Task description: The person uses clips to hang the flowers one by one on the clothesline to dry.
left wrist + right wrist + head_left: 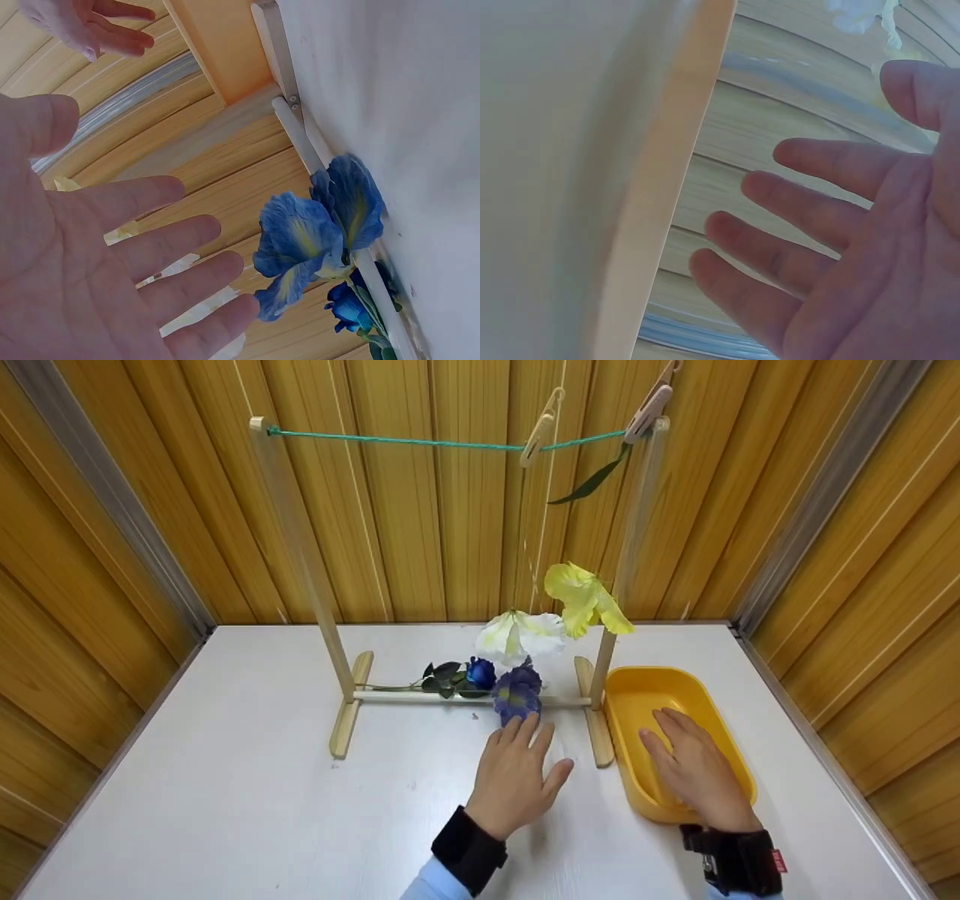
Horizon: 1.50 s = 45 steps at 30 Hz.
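Left hand [517, 776] is flat, fingers spread and straight, holding nothing. Its fingertips are at the near edge of the purple-blue iris bloom [517, 694]; head view suggests contact or nearly so, but the left wrist view shows a gap between the fingers [180, 255] and the iris [311, 232], so I can't confirm a touch.

The iris lies on the white table [225, 795], across the bottom rail of the wooden drying rack [465, 699], just left of the rack's right foot. A small blue rose [480, 673] with dark leaves lies just to its far left.

Right hand [694, 769] is also flat with fingers apart, gripping nothing, hovering over or in the yellow tub [637, 679] on the right. No contents visible in the tub.

On the green line [390, 440]: a yellow flower [585, 600] hangs from the right clothespin [651, 403], and a white flower [519, 636] hangs below the middle clothespin [540, 435] on a pale stem.

Judged step: reach phase on the iris, pickup not yet made. The next move calls for closing thumb and fingers on the stem rather than the petals, which will likely crush, then lifting clear of the rail and the hanging white flower right above it.
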Available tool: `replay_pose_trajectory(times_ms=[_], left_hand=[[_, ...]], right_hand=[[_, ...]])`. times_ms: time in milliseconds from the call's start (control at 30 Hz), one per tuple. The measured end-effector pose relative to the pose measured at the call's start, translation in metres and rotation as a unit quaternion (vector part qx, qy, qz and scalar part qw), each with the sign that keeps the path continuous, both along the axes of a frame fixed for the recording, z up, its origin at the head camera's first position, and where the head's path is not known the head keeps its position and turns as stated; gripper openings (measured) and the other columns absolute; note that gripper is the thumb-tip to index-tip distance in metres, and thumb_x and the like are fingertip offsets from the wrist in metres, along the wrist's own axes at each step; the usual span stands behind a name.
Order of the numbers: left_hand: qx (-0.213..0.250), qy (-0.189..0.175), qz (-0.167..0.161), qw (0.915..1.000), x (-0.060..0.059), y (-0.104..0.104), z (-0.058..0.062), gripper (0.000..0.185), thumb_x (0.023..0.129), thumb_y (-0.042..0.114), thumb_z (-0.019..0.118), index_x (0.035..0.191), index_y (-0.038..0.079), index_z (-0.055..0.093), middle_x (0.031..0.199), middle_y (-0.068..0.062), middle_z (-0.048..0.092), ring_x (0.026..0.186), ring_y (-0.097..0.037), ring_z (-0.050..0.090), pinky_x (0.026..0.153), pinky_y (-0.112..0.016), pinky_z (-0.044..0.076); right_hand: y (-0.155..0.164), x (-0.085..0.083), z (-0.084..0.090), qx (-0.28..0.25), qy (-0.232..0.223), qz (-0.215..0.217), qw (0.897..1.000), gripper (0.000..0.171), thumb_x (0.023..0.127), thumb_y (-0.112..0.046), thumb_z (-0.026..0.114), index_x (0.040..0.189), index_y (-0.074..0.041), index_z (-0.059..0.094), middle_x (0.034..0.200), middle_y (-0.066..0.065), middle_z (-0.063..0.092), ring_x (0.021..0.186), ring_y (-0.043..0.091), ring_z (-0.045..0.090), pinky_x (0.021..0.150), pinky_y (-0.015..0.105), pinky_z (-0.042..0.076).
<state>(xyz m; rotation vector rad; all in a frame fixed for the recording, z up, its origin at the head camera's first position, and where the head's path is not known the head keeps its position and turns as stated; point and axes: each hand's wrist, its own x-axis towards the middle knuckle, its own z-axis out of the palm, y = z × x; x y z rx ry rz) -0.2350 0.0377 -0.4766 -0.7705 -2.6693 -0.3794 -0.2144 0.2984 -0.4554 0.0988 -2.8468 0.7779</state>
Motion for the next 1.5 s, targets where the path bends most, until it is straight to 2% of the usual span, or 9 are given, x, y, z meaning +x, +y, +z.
replay_pose_trajectory(times_ms=[233,333,467,633,733,833,1033,1267,1500], left_hand=[[-0.015,0.004,-0.03,0.9994,-0.002,0.018,0.008,0.056,0.108,0.052,0.041,0.138,0.01,0.064,0.138,-0.01,0.063,0.124,-0.028,0.06,0.1,-0.046,0.051],[-0.024,0.011,-0.041,0.9988,-0.002,0.025,0.009,0.056,0.108,0.052,0.04,0.135,0.011,0.066,0.132,-0.008,0.065,0.12,-0.025,0.061,0.097,-0.042,0.052],[-0.034,-0.002,-0.046,0.9984,-0.002,0.034,0.009,0.056,0.108,0.053,0.04,0.135,0.012,0.066,0.135,-0.007,0.065,0.121,-0.024,0.061,0.099,-0.041,0.051],[-0.04,-0.018,-0.052,0.9977,-0.001,0.044,0.005,0.054,0.108,0.052,0.04,0.134,0.013,0.067,0.134,-0.006,0.067,0.118,-0.023,0.063,0.098,-0.04,0.051],[-0.049,-0.023,-0.055,0.997,0.0,0.049,0.002,0.053,0.108,0.052,0.041,0.134,0.014,0.067,0.133,-0.005,0.067,0.116,-0.021,0.063,0.095,-0.038,0.052],[-0.057,-0.026,-0.055,0.9965,0.001,0.053,-0.001,0.054,0.108,0.054,0.04,0.134,0.015,0.067,0.133,-0.003,0.067,0.116,-0.02,0.063,0.094,-0.036,0.052],[-0.063,-0.023,-0.044,0.9968,0.004,0.058,-0.007,0.05,0.106,0.055,0.042,0.129,0.019,0.069,0.127,0.0,0.068,0.111,-0.018,0.064,0.09,-0.033,0.051],[-0.068,-0.049,-0.039,0.9957,0.003,0.06,-0.009,0.052,0.106,0.057,0.041,0.133,0.02,0.067,0.133,0.001,0.067,0.116,-0.017,0.063,0.093,-0.034,0.051],[-0.063,-0.028,-0.036,0.9969,0.004,0.06,-0.01,0.05,0.106,0.056,0.043,0.129,0.02,0.07,0.128,0.001,0.069,0.111,-0.017,0.064,0.09,-0.033,0.052]], right_hand=[[0.014,0.001,-0.003,0.002,-0.001,-0.009,1.0,0.054,0.11,-0.032,0.05,0.135,0.016,0.056,0.137,0.039,0.052,0.13,0.056,0.049,0.111,0.067,0.036],[0.02,0.001,-0.003,0.005,-0.024,-0.016,1.0,0.055,0.11,-0.032,0.049,0.133,0.017,0.056,0.135,0.041,0.053,0.126,0.056,0.051,0.108,0.067,0.038],[0.027,0.002,-0.001,0.014,-0.076,-0.027,0.997,0.057,0.11,-0.036,0.048,0.13,0.016,0.059,0.129,0.039,0.056,0.116,0.051,0.057,0.102,0.067,0.043],[0.032,0.001,0.0,0.023,-0.126,-0.024,0.991,0.043,0.107,-0.03,0.052,0.116,0.008,0.068,0.105,0.023,0.064,0.088,0.031,0.059,0.079,0.05,0.052],[0.032,0.001,-0.002,0.021,-0.147,-0.016,0.989,0.032,0.103,-0.024,0.054,0.104,0.003,0.071,0.086,0.01,0.063,0.077,0.023,0.056,0.067,0.039,0.046],[0.032,-0.001,-0.003,0.027,-0.17,-0.011,0.985,0.03,0.102,-0.023,0.054,0.1,0.002,0.07,0.079,0.004,0.06,0.073,0.021,0.055,0.065,0.036,0.044],[0.032,-0.004,-0.01,0.053,-0.193,0.008,0.98,0.026,0.1,-0.022,0.058,0.099,0.0,0.07,0.079,0.004,0.061,0.076,0.023,0.057,0.068,0.038,0.044],[0.032,-0.006,-0.01,0.058,-0.21,0.005,0.976,0.026,0.1,-0.022,0.058,0.1,0.0,0.072,0.079,0.004,0.059,0.078,0.023,0.057,0.071,0.038,0.043],[0.033,-0.007,-0.014,0.073,-0.222,0.012,0.972,0.032,0.101,-0.025,0.058,0.103,0.003,0.074,0.094,0.016,0.067,0.087,0.029,0.061,0.08,0.049,0.05]])
